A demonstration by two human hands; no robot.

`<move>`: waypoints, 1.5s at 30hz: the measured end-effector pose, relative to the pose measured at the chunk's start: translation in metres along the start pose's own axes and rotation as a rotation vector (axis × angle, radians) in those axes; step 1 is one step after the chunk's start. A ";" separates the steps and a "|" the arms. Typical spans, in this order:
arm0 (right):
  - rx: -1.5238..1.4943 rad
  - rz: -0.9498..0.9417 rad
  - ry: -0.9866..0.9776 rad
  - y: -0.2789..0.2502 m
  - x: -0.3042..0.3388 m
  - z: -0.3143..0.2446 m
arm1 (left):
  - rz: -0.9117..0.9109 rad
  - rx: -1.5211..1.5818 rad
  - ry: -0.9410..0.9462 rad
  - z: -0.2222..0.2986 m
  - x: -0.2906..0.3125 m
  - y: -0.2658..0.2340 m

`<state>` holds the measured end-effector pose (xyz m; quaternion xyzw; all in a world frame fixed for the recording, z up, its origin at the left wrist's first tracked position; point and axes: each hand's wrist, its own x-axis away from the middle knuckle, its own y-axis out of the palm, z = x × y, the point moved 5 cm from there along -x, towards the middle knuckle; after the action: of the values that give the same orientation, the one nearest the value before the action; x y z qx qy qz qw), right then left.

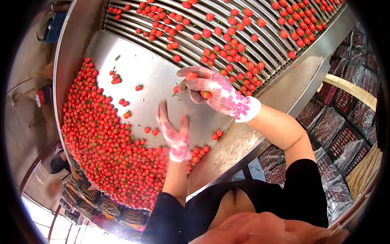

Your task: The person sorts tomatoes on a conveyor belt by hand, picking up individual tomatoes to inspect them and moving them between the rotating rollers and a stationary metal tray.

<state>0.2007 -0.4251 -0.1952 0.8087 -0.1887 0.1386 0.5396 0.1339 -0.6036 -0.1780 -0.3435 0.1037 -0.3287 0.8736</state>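
At frame centre the right hand [215,91] held small tomatoes [191,75] in a closed grip near the rollers [195,44], while the blurred left hand [174,132] hovered flat-open over the steel surface [134,77], best sweeping strays gently toward the lower-left pile [97,142].

The left hand [174,132] is motion-blurred, its fingers smeared. The right hand [211,91] half hides a tomato [205,94] in its palm, perhaps more. Far rollers [227,16] and right crates [345,134] run off the edge.
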 end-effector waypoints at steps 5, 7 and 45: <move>0.077 -0.059 0.009 0.009 -0.001 0.000 | -0.369 -0.804 -0.323 -0.099 0.169 -0.088; 0.062 -0.068 0.019 0.010 -0.001 0.004 | -0.351 -1.008 -0.665 -0.128 0.235 -0.140; 0.146 -0.257 0.334 0.025 0.007 0.034 | -0.179 -0.093 0.055 -0.064 -0.041 0.111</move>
<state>0.1961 -0.4667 -0.1844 0.8290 0.0183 0.2139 0.5164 0.1324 -0.5509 -0.3016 -0.3822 0.1118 -0.4096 0.8207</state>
